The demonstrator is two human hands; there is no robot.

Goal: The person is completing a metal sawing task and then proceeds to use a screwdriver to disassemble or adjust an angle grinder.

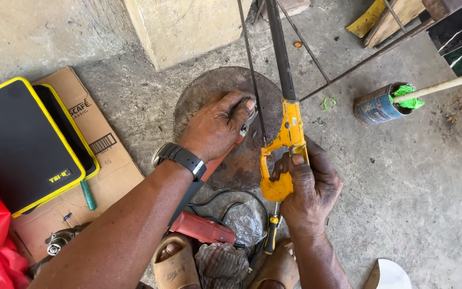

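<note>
My right hand grips the yellow handle of a hacksaw, whose dark frame runs up and away from me. Its thin blade runs alongside on the left. My left hand, with a black watch on the wrist, rests on a round rusty metal disc on the concrete floor. Its fingertips press a small metal piece next to the blade. A reddish part shows under the left palm. What exactly the left fingers pinch is partly hidden.
A red power tool with black cable, a screwdriver and a rag lie by my sandalled feet. A black-and-yellow case sits on cardboard at left. A tin can with a stick stands at right. Thin rods cross the floor.
</note>
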